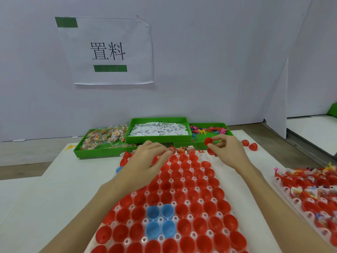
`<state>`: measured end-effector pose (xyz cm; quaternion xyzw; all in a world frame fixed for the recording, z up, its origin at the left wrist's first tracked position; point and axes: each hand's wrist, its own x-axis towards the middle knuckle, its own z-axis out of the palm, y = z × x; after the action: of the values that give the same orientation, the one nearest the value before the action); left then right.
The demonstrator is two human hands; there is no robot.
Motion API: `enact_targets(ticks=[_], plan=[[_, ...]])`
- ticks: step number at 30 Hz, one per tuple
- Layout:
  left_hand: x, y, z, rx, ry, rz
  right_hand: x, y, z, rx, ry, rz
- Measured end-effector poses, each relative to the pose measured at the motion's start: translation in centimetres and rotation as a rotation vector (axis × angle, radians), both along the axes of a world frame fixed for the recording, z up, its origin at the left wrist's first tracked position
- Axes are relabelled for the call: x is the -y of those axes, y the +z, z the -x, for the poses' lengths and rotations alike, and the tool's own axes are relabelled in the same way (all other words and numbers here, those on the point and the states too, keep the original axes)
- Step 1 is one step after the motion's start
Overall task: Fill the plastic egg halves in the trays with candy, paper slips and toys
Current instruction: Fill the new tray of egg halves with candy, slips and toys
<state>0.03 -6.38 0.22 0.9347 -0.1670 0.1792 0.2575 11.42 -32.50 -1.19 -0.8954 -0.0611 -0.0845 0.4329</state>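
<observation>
Fingers of my right hand pinch a red egg half at about one o'clock, held up just in front of the green bin of coloured toys; a second red piece sits low against the same hand, though I cannot tell whether I grip it. At twelve o'clock my left hand reaches over the far rows of the main tray, its fingertips drawn together at a small wrapped candy by the top row; the blur keeps me from saying whether they pinch it. That tray lies on the white surface from six o'clock up to the centre, packed with open red egg halves and four blue ones in a square near six o'clock. Only the farthest row shows filling. Behind it, at eleven to one o'clock, stand three green bins: candy packets, paper slips in the raised middle one, and the toys. Two loose red halves rest at two o'clock, beside the toy bin. At three to four o'clock a second tray holds red halves already stuffed with candy, slips and toys.
</observation>
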Motion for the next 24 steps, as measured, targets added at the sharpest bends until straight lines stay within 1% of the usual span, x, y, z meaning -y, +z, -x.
enact_targets(ticks=[2,3,4,7,9,14,17,19,21,23,24], plan=[[-1.7,-0.2,0.7,0.049,0.055,0.084,-0.6,0.2,0.5,-0.066,0.089,-0.17],[-2.5,-0.3,1.0,0.07,0.079,0.115,-1.0,0.1,0.7,-0.091,0.113,-0.204],[-3.2,-0.5,1.3,0.094,0.101,0.138,-1.4,0.0,0.8,-0.09,0.116,-0.187],[-5.2,-1.1,2.2,0.141,0.174,0.189,-2.0,-0.5,0.7,-0.031,0.051,-0.025],[-6.3,-1.6,2.6,0.176,0.214,0.229,-2.2,-0.6,0.6,-0.002,0.025,0.04],[-8.6,-2.0,3.0,0.246,0.325,0.233,-2.1,-1.3,0.2,-0.048,0.044,0.049],[-10.2,-2.6,2.6,0.275,0.459,0.253,-1.9,-1.7,-0.2,-0.053,0.046,-0.023],[-11.6,-3.1,1.8,0.257,0.571,0.27,-1.7,-1.8,-0.3,-0.002,0.028,-0.09],[-13.2,-3.5,0.5,0.187,0.657,0.245,-1.6,-1.6,-0.3,0.048,0.007,-0.157],[-14.6,-3.4,-0.9,0.119,0.672,0.137,-1.6,-1.4,-0.2,0.078,0.012,-0.195],[-15.3,-3.2,-1.7,0.087,0.648,0.06,-1.7,-1.4,-0.1,0.085,0.023,-0.206]])
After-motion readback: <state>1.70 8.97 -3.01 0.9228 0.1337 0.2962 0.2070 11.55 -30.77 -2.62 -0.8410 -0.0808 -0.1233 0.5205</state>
